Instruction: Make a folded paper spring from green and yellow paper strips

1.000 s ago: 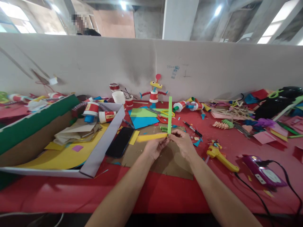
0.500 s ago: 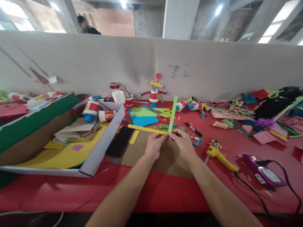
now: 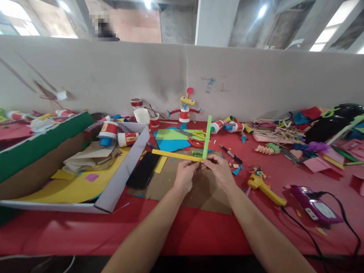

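My left hand [image 3: 186,176] pinches a yellow paper strip [image 3: 173,154] near its right end; the strip reaches out to the left. At that end it meets a green paper strip [image 3: 207,136], which stands up at about a right angle to it. My right hand [image 3: 218,170] has closed its fingers on the corner where the two strips meet. Just behind the corner lies a green folded paper spring [image 3: 197,154]. Below both hands is a brown cardboard sheet [image 3: 212,197] on the red table.
To the left are a black phone [image 3: 143,170] and a white box [image 3: 125,170] of paper and cups. A cup robot figure [image 3: 184,113] stands behind scissors [image 3: 196,134]. On the right lie a yellow glue gun [image 3: 264,189] and a purple power strip [image 3: 315,204] with cables.
Almost nothing differs. The yellow strip's left end has shifted slightly left, and the green strip leans very slightly differently. Both hands keep their hold on the corner.
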A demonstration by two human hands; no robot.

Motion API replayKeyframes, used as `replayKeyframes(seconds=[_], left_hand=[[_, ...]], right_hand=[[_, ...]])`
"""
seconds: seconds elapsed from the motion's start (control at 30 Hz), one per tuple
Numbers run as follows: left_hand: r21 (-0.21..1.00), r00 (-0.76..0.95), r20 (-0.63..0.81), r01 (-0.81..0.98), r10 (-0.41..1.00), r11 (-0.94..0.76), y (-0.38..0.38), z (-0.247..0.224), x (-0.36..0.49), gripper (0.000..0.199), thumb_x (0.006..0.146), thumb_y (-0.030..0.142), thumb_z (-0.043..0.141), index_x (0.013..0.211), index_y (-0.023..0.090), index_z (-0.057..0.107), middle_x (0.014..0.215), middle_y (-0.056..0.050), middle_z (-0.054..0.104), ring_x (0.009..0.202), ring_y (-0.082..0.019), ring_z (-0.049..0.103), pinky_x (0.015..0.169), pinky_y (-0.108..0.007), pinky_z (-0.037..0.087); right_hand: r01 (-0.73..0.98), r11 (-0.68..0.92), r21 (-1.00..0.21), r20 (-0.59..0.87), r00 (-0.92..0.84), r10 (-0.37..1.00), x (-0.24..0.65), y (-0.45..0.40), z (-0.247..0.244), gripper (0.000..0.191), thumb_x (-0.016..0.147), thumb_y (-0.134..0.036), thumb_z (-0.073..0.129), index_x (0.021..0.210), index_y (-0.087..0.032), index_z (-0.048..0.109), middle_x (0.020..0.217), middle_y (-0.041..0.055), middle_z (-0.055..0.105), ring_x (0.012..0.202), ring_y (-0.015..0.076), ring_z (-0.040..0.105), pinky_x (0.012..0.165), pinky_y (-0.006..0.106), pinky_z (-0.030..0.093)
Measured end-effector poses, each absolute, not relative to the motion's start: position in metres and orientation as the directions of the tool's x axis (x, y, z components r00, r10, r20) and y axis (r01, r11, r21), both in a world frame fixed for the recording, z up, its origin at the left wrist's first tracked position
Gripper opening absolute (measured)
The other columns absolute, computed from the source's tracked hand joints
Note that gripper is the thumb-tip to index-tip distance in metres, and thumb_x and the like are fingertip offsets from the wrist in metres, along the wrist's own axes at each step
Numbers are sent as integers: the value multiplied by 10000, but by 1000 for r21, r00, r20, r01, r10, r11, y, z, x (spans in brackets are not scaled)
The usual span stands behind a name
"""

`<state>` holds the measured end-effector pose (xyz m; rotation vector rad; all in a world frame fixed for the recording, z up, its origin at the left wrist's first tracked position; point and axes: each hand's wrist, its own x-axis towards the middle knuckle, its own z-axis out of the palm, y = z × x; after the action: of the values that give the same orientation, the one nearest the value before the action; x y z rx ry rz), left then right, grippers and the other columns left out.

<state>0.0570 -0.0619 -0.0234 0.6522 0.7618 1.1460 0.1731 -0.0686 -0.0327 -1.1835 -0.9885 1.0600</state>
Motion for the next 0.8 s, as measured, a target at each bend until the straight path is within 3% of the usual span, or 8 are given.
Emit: replayKeyframes(seconds=[0.23, 0.47, 0.67, 0.8], left_hand=[[741, 221, -299, -559, 928, 372, -58, -29, 55, 32, 633, 86, 679, 658, 92, 661, 665, -73, 682, 634, -137, 643, 724, -278, 528], [757, 272, -269, -534, 924, 377, -56, -32, 51, 101, 618, 143, 735, 652, 110, 646, 661, -37, 653, 602, -97, 613, 695, -234, 527], [743, 252, -320, -531, 913, 407, -53, -31, 49, 107, 611, 116, 731, 633, 112, 627, 610, -10, 611, 551, -64, 575, 625, -173, 496], [734, 246, -314, -549, 917, 399, -51, -32, 49, 135, 597, 129, 744, 632, 108, 615, 609, -5, 600, 550, -64, 573, 611, -170, 483]], right_hand=[[-108, 46, -993, 25, 193, 981, 173, -68, -29, 166, 578, -306, 708, 613, -183, 602, 584, -31, 572, 541, 118, 512, 578, 271, 408], [-58, 95, -994, 81, 205, 975, 174, -67, -36, 174, 558, -333, 726, 604, -200, 624, 581, -32, 584, 556, 122, 507, 553, 256, 394], [40, 110, -993, 115, 151, 982, 175, -68, -39, 189, 606, -346, 709, 742, -215, 701, 748, 21, 678, 724, 188, 591, 698, 321, 454], [108, 115, -988, 136, 214, 967, 171, -70, -39, 180, 636, -342, 688, 777, -231, 701, 814, 22, 692, 824, 213, 602, 798, 366, 455]])
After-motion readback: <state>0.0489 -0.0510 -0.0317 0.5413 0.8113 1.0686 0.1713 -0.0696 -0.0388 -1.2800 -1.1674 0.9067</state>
